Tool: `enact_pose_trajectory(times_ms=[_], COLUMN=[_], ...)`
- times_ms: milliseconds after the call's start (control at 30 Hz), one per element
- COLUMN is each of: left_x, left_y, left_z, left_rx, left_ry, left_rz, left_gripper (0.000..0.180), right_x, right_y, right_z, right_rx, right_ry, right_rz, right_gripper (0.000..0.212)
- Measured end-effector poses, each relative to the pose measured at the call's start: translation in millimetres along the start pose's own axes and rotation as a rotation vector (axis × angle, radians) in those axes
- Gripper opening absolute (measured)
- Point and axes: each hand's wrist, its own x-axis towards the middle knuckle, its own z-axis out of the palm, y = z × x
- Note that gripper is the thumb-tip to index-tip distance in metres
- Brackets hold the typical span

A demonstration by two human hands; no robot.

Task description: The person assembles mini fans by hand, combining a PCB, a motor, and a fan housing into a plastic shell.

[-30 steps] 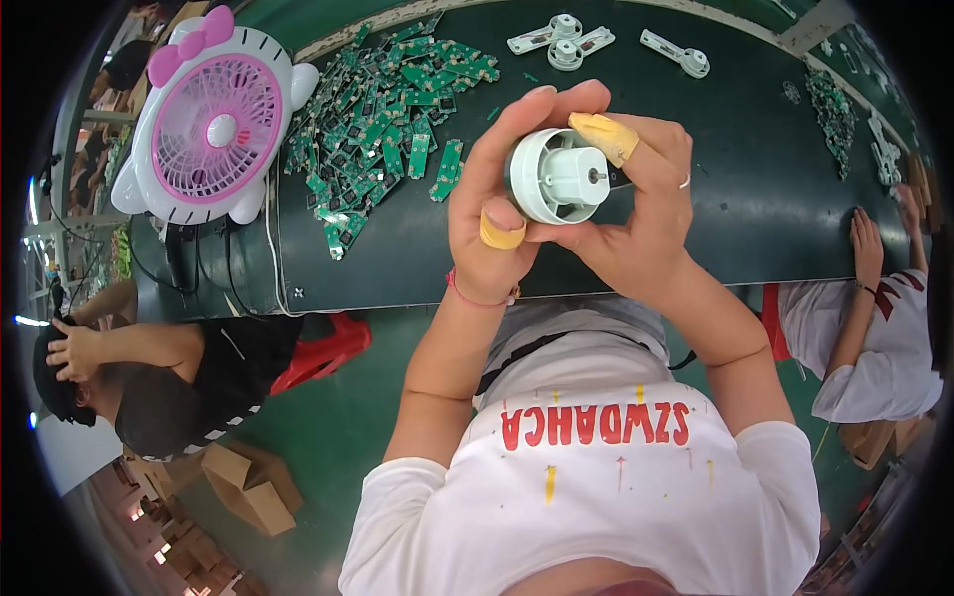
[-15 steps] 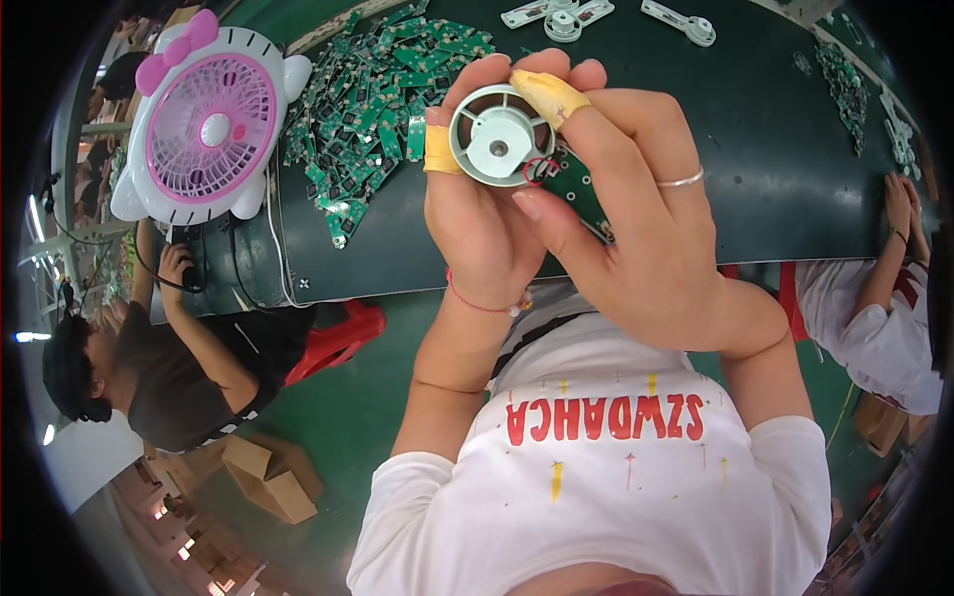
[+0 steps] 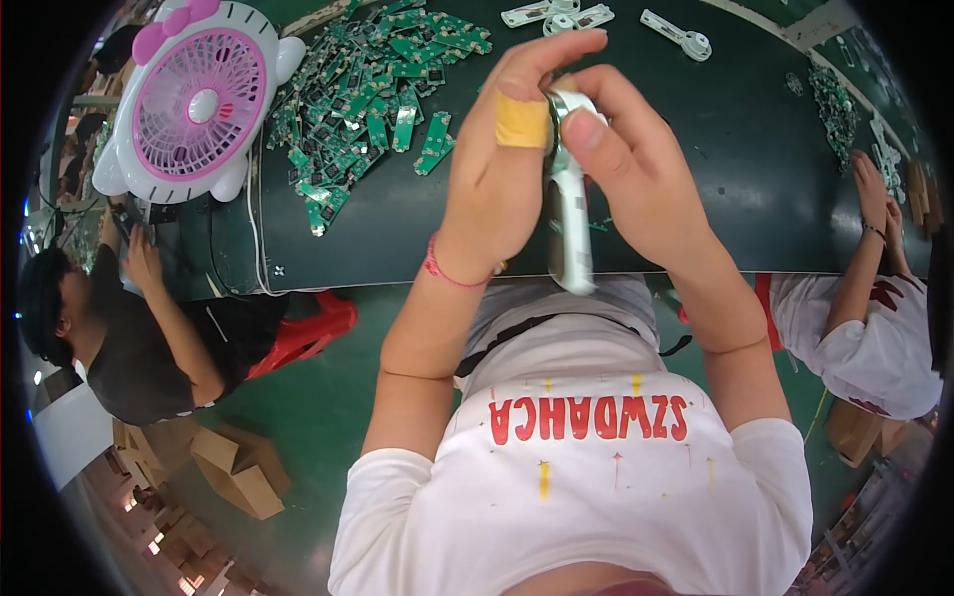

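Both my hands are raised over the near part of the dark table, closed on a white handheld fan body (image 3: 570,214) turned edge-on. Its round head is pinched at the top, and its handle hangs downward, slightly blurred. My left hand (image 3: 505,179) grips the head from the left, with yellow tape round a digit pressed against it. From the right, my right hand (image 3: 644,179) holds the head, its thumb on the rim and its fingers curled behind. The inside of the fan body is turned out of sight.
A heap of green circuit boards (image 3: 368,89) lies left of my hands. Beyond them are several white fan parts (image 3: 678,36). A white and pink desk fan (image 3: 199,104) stands at the left. One person (image 3: 149,338) sits left, another (image 3: 845,328) right.
The fan body has turned from facing me, with its motor and red wire showing, to edge-on with its handle down. My right hand has shifted from across its front to its right side.
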Motion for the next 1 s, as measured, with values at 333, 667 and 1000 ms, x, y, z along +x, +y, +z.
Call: enact_pose_trajectory(times_ms=[333,667,1000], left_x=[0.0,15.8,-1.0], left_y=[28.4,0.4,39.8], left_z=[7.1,-4.9,1.0], left_rx=[-0.307,-0.357,0.209], left_ry=[0.015,-0.223,-0.018], left_rz=[-0.328,0.651,0.13], left_gripper=[0.058,0.071,0.06], right_x=[0.9,2.8,-3.8], right_y=[7.1,11.2,17.6], right_z=[10.0,17.3,10.1], right_rx=[-0.147,-0.493,-0.437], right_ry=[0.071,0.078,-0.019], right_rz=[-0.138,-0.626,-0.606], right_gripper=[0.034,0.023,0.024])
